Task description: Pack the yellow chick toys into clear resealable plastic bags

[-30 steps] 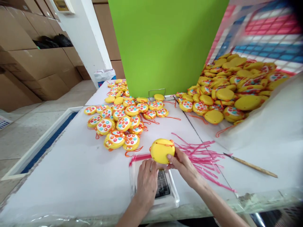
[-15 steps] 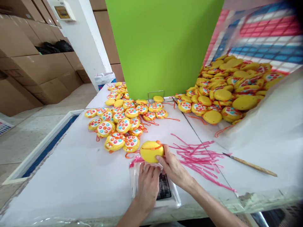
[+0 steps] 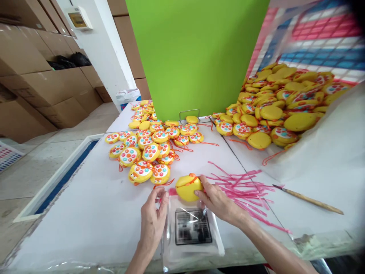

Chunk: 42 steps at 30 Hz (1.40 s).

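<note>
My right hand [image 3: 221, 199] is closed on a round yellow toy [image 3: 188, 189], plain back up, with an orange cord across it; thumb and fingers pinch its right edge. Below the toy a clear plastic bag [image 3: 194, 249] lies flat, with a printed black panel and a pink strip along its top. My left hand [image 3: 152, 217] is at the bag's upper left corner, its curled fingers and thumb pinching the edge there. Past the hands lies a group of similar toys [image 3: 129, 156], most showing white faces with coloured dots and orange cords.
Right of my hands are pink plastic strips [image 3: 253, 194] and a wooden-handled pointed tool [image 3: 310, 199]. A large heap of toys [image 3: 270, 112] fills the back right beside white sheeting [image 3: 327, 152]. A green panel [image 3: 199, 57] rises behind the table [image 3: 85, 213].
My left hand has moved left from on top of the bag to its upper left corner, uncovering the black panel. The held toy has tilted slightly and stays in my right hand.
</note>
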Each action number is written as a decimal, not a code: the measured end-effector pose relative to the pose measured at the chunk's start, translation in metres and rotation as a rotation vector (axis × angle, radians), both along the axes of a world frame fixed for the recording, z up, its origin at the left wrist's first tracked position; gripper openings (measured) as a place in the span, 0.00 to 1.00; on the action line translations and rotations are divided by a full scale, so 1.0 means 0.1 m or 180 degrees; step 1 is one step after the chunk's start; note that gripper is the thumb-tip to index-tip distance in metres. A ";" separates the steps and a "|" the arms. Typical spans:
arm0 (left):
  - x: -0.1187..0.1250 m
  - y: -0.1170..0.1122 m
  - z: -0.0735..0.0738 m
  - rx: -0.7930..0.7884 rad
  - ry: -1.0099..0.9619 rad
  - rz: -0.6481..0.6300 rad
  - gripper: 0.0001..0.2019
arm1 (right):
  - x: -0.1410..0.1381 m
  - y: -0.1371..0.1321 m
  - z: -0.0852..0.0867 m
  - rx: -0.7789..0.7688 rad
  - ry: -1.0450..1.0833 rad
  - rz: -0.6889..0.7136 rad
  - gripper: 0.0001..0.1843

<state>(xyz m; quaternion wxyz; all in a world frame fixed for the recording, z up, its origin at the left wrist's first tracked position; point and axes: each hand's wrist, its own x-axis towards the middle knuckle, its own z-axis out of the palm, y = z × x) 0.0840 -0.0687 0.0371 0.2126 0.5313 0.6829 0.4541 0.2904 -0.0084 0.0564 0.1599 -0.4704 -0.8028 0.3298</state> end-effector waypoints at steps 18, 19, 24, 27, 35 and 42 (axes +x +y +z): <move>0.29 0.28 0.01 -0.0555 -0.1498 -0.0501 0.10 | -0.02 0.12 0.39 0.0254 -0.1245 0.1678 0.10; 0.30 0.29 0.01 -0.0566 -0.1542 -0.0519 0.11 | -0.05 0.08 0.36 0.0298 -0.1306 0.1745 0.10; 0.30 0.27 -0.01 -0.0561 -0.1670 -0.0464 0.12 | -0.16 -0.13 0.18 0.1329 -0.1422 0.1323 0.09; 0.29 0.25 -0.01 -0.0548 -0.1728 -0.0389 0.13 | -0.18 -0.19 0.12 0.1377 -0.0896 0.1514 0.10; 0.32 0.22 -0.04 -0.0440 -0.1938 -0.0265 0.13 | -0.14 -0.12 0.18 0.0660 -0.0162 0.1081 0.17; 0.29 0.24 -0.16 -0.0377 -0.2263 -0.0152 0.14 | 0.06 0.08 0.32 0.0725 0.0081 0.0398 0.16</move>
